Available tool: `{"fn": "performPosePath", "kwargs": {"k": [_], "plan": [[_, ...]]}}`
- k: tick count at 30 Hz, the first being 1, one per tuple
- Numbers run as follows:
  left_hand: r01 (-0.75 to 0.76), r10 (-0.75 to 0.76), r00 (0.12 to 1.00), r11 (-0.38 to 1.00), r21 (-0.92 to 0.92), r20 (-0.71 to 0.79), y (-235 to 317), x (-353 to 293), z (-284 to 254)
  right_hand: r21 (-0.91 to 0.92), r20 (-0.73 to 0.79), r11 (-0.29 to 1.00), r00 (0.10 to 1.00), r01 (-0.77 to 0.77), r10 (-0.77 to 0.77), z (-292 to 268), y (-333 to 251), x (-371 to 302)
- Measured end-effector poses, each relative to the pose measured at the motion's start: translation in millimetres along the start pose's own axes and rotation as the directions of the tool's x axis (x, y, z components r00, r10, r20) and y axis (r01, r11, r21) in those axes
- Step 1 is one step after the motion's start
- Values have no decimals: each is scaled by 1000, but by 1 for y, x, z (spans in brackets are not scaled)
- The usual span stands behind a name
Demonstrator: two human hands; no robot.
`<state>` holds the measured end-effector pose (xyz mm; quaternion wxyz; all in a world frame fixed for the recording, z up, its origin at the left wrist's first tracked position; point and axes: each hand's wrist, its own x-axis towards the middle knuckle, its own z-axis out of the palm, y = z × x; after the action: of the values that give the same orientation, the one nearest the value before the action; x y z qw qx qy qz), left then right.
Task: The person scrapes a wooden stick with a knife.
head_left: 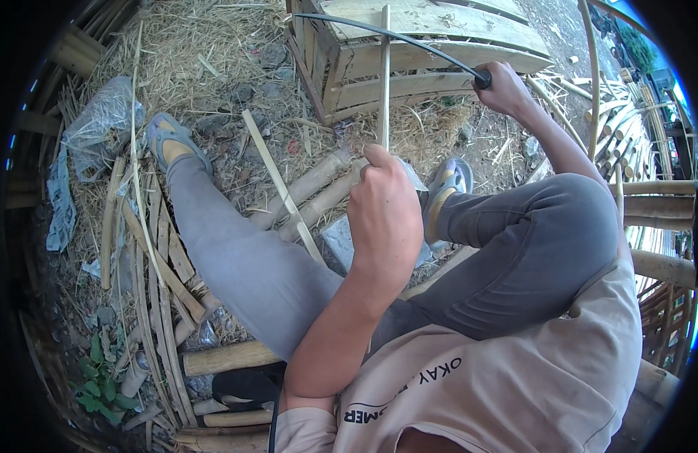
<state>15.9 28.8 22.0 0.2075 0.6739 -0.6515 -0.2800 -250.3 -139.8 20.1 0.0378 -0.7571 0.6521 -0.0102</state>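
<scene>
Our left hand pinches a stick running up the frame; our right hand grips a knife pointing upper left across it, crate edges behind, straw upper left.

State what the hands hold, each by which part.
Left hand: a strip, by its near end. Right hand: a knife, by its handle.
</scene>
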Motion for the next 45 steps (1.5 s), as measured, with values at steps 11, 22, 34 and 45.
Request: {"fn": "performPosePath", "kwargs": {"k": [11,22,34,45], "plan": [[-21,21,1000,1000,-6,6,0,7,6,223,115,894,900,389,-420,0,-74,-23],[-12,18,999,989,-148,35,2,6,11,262,-57,819,855,510,-515,11,-79,-25],[-50,50,999,998,-42,2,0,0,9,-5,103,953,948,304,-302,0,-86,-17],[-25,26,999,999,-44,22,-4,0,-5,-13,-56,961,960,276,-276,16,-56,-10]]}}
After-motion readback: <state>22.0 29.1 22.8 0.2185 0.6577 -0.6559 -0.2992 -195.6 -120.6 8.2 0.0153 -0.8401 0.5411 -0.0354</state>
